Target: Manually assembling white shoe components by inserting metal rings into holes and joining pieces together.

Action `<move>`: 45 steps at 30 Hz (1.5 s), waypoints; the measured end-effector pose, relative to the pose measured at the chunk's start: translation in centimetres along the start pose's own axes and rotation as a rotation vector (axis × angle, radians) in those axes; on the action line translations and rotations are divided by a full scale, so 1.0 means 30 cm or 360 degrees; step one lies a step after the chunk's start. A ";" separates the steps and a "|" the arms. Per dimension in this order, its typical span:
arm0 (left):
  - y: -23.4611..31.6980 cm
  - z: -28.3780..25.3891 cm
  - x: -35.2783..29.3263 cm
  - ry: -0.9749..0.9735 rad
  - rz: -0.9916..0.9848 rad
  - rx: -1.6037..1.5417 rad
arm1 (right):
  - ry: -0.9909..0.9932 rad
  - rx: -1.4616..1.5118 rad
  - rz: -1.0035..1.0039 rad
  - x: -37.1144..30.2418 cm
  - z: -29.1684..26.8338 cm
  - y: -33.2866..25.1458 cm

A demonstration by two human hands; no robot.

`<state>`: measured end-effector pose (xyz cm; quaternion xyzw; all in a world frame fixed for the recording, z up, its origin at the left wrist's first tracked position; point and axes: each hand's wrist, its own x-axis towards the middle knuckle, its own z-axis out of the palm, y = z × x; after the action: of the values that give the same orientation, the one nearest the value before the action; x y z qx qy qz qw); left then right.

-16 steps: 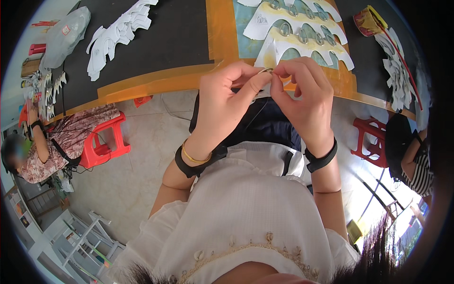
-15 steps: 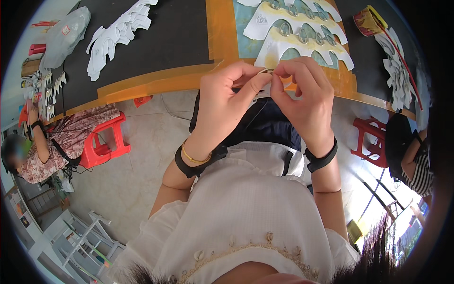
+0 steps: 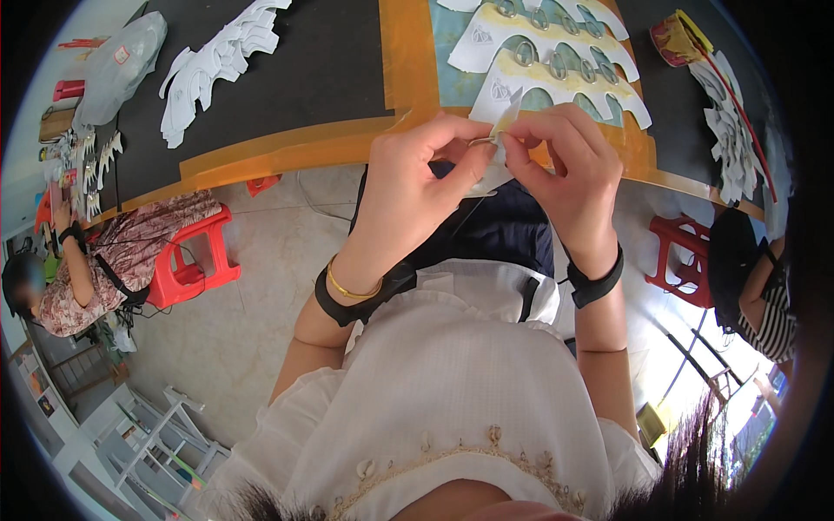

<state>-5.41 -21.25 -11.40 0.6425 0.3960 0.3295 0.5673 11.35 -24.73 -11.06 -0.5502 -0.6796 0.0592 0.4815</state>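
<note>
Both hands are raised at the near edge of the table, fingertips almost touching. My left hand (image 3: 426, 178) pinches a small oval metal ring (image 3: 480, 141), seen nearly edge-on between thumb and forefinger. With thumb and fingers my right hand (image 3: 565, 165) grips a white cut-out piece (image 3: 508, 113) right beside the ring. One corner of this piece stands up, yellowish along one side, and more of it hangs below the fingers. Whether the piece passes through the ring is hidden. Just beyond lie scalloped white sheets (image 3: 512, 82) bearing several metal rings (image 3: 558, 66) and yellow smears.
A stack of white cut-outs (image 3: 208, 65) lies on the dark table (image 3: 321, 78) at left, beside a clear plastic bag (image 3: 126, 65). At right are a smeared tub (image 3: 680, 39), a red stick (image 3: 738, 113) and more cut-outs (image 3: 725, 130). People sit at both sides near red stools (image 3: 195, 260).
The white piece's corner now stands up between my fingertips, where it was hardly visible before. My right hand has shifted slightly right, and the ring shows more plainly in my left.
</note>
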 end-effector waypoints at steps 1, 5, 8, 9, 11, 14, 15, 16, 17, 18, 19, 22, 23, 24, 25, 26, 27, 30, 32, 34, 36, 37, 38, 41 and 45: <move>-0.005 -0.001 0.000 -0.0037 -0.0009 -0.0027 | -0.0099 0.0072 0.0092 0.004 -0.005 0.001; 0.001 -0.006 0.000 -0.0028 0.0012 0.0008 | -0.0175 0.0175 0.0246 0.010 -0.016 -0.021; -0.002 -0.008 0.004 -0.0052 0.0203 -0.0056 | -0.0187 0.0177 0.0312 0.009 -0.022 -0.026; 0.005 -0.002 0.004 0.0002 0.0265 -0.0009 | -0.0203 0.0172 0.0341 0.010 -0.024 -0.026; 0.016 0.001 0.006 0.0050 0.0327 0.0038 | -0.0215 0.0166 0.0376 0.009 -0.026 -0.026; 0.027 -0.012 0.005 0.0006 0.0280 0.0178 | -0.0236 0.0234 0.0361 0.004 -0.030 -0.035; 0.029 -0.018 0.004 -0.0056 0.0193 0.0174 | -0.0238 0.0257 0.0414 0.003 -0.031 -0.039; 0.031 -0.022 0.001 -0.0112 0.0105 0.0174 | -0.0242 0.0284 0.0463 0.003 -0.031 -0.043; 0.017 -0.018 0.002 -0.0109 0.0106 0.0177 | -0.0243 0.0287 0.0460 0.002 -0.033 -0.046; -0.011 -0.009 0.005 -0.0043 0.0157 0.0058 | -0.0250 0.0300 0.0564 0.000 -0.036 -0.049; -0.024 0.001 0.009 0.0016 0.0207 -0.0065 | -0.0254 0.0306 0.0674 -0.002 -0.040 -0.051; -0.028 0.014 0.002 0.0127 0.0107 -0.0342 | 0.0052 0.0779 0.1022 0.004 -0.034 -0.076; -0.028 0.018 0.004 0.0126 0.0107 -0.0343 | 0.0052 0.0778 0.1023 -0.004 -0.037 -0.081; -0.027 0.023 0.008 0.0190 0.0121 -0.0397 | 0.0010 0.0804 0.1028 -0.019 -0.038 -0.084; -0.026 0.026 0.009 0.0254 0.0136 -0.0450 | -0.0032 0.0831 0.1033 -0.035 -0.036 -0.082; -0.034 0.027 0.011 0.0253 0.0136 -0.0449 | -0.0024 0.0731 0.0784 -0.061 -0.007 -0.050; -0.047 0.027 0.012 0.0238 0.0207 -0.0367 | -0.0022 0.0731 0.0784 -0.067 0.003 -0.044; -0.051 0.031 0.011 0.0227 0.0239 -0.0373 | 0.0013 0.0782 0.0922 -0.057 0.019 -0.064; -0.043 0.030 0.007 0.0231 0.0203 -0.0457 | -0.0012 0.0766 0.0930 -0.052 0.016 -0.060; -0.037 0.026 0.003 0.0209 0.0137 -0.0479 | -0.0038 0.0750 0.0938 -0.053 0.015 -0.060; -0.039 0.032 -0.003 0.0209 0.0113 -0.0458 | 0.0048 0.0708 0.0879 -0.058 0.016 -0.066; -0.040 0.033 -0.005 0.0209 0.0089 -0.0436 | 0.0048 0.0710 0.0878 -0.058 0.015 -0.069; -0.040 0.032 -0.006 0.0210 0.0089 -0.0435 | 0.0042 0.0641 0.0885 -0.055 0.012 -0.072; -0.034 0.029 -0.005 0.0187 0.0115 -0.0393 | -0.0023 0.0543 0.0945 -0.043 0.001 -0.072; -0.024 0.028 -0.009 0.0158 0.0101 -0.0467 | 0.0084 0.0291 0.0357 -0.026 0.011 -0.042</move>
<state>-4.90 -21.85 -12.22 0.5478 0.3506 0.4328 0.6243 10.20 -25.70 -10.93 -0.5780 -0.5926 0.1597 0.5377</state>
